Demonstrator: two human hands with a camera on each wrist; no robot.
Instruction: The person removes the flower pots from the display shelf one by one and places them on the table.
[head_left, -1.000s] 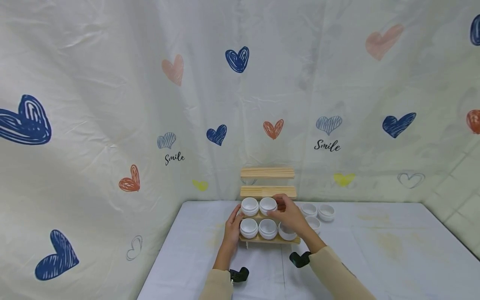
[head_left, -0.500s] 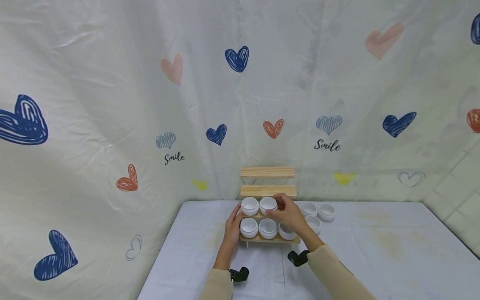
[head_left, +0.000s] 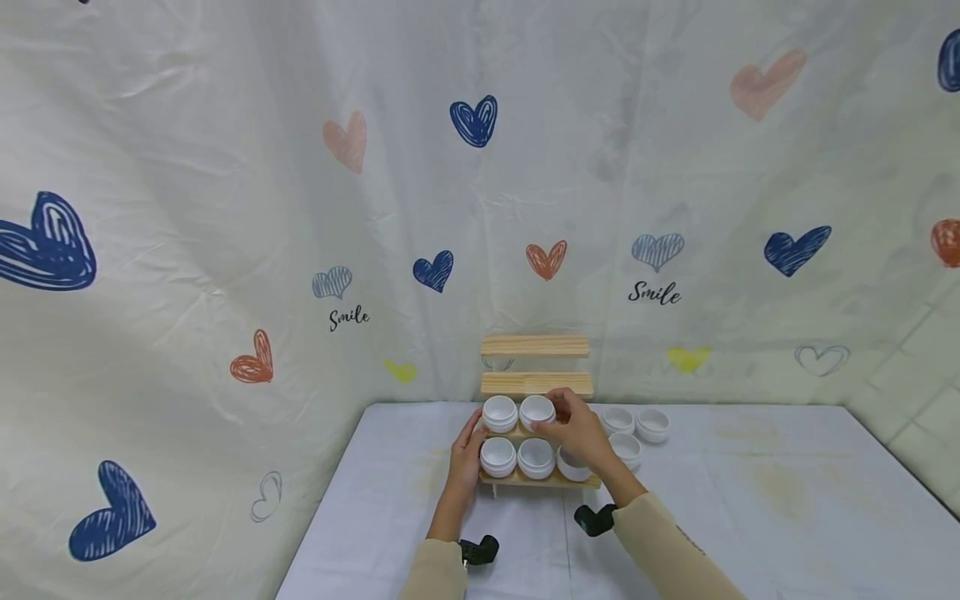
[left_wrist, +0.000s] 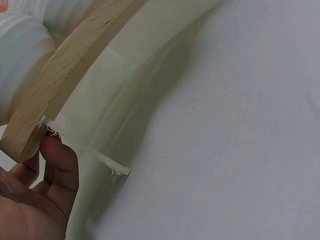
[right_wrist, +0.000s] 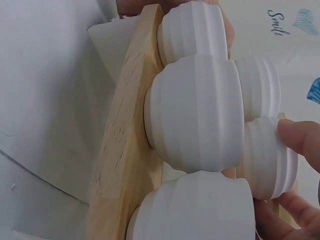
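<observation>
A wooden tiered stand (head_left: pixel 536 481) with white ribbed bowls on it stands near the back of the table. On its second step, my right hand (head_left: pixel 576 430) grips a white bowl (right_wrist: pixel 265 155), thumb and fingers on opposite sides. Another bowl (head_left: pixel 499 417) sits to the left of it. Three more, such as the middle bowl (right_wrist: pixel 200 112), line the front step. My left hand (head_left: pixel 464 457) holds the stand's left end. In the left wrist view its fingers curl at the plank's end (left_wrist: pixel 65 75), beside a clear side support (left_wrist: pixel 95 150).
Three white bowls stand on the table to the right of the stand, including a far-right bowl (head_left: pixel 652 426). The stand's top two planks (head_left: pixel 535 345) bear nothing. A white cloth (head_left: pixel 750 517) covers the table, and a heart-printed curtain (head_left: pixel 585 183) hangs behind.
My right wrist has shifted slightly to the left. Both hands keep their holds, and the bowls and stand have not visibly moved.
</observation>
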